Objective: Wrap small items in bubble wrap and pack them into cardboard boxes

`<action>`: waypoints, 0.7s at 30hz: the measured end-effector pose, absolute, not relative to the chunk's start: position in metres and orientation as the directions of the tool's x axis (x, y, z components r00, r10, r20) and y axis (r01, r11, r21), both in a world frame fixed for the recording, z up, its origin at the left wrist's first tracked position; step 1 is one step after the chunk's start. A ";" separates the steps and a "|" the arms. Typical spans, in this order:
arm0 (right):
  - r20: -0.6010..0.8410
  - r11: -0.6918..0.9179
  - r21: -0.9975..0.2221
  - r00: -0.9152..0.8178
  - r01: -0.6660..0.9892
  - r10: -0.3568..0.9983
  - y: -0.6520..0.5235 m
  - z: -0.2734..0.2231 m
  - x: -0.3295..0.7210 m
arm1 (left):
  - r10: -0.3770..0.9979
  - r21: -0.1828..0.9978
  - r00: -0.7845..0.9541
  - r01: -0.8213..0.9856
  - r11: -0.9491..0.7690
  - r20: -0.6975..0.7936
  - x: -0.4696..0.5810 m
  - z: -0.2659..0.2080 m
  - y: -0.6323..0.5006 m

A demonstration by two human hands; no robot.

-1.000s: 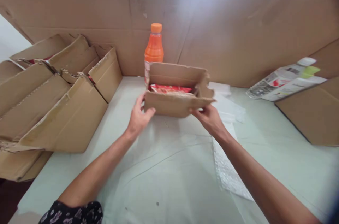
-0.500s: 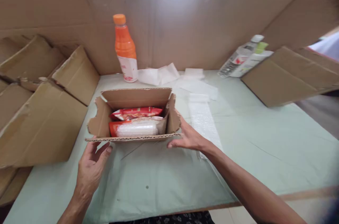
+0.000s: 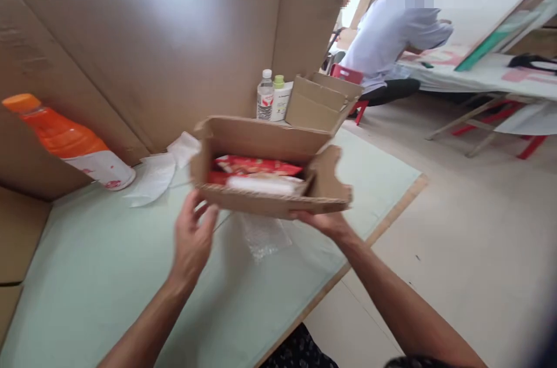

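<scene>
An open-topped cardboard box is held between my two hands, above the green table covering. Inside it lie a red packet and, in front of that, a white bundle with a red end. My left hand grips the box's lower left corner, its thumb at the near face and other fingers partly hidden behind. At the lower right, my right hand supports the box, with most fingers out of sight beneath or behind it. Below the box, bubble wrap lies on the table.
An orange bottle and white sheets stand and lie at left. A clear bottle, a white bottle and another cardboard box are at the back. A cardboard wall borders the table; a seated person is beyond.
The view has swung to the right, bringing the room and other people into sight. My hands have carried the box rightward, over the bubble wrap.
</scene>
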State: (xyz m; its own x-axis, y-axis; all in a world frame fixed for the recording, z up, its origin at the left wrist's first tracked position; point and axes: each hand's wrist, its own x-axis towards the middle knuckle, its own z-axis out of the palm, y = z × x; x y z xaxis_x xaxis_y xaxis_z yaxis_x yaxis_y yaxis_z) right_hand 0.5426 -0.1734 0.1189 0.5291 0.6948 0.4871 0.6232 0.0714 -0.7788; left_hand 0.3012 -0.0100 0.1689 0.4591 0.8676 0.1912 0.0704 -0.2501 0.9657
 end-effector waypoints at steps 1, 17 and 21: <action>0.479 -0.001 -0.794 0.626 0.609 0.616 -0.199 0.116 0.563 | 0.802 0.965 0.560 0.015 -0.260 0.208 0.342 0.167 -0.013; 0.422 -0.432 -0.788 0.896 0.439 0.139 -0.300 0.101 0.776 | 0.320 0.727 0.926 0.078 -0.682 0.201 0.415 0.107 -0.071; 0.479 -0.537 -0.664 0.847 0.521 0.229 -0.283 0.090 0.767 | 0.415 0.674 0.870 0.139 -0.726 0.268 0.354 0.096 -0.059</action>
State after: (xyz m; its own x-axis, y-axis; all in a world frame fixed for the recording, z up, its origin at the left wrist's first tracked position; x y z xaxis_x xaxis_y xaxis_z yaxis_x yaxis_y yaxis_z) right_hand 0.7671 -0.2832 0.0904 0.8473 0.2290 0.4792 0.5206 -0.5368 -0.6639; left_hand 0.3544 -0.0594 0.0964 0.8696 0.4146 0.2681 0.1386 -0.7260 0.6735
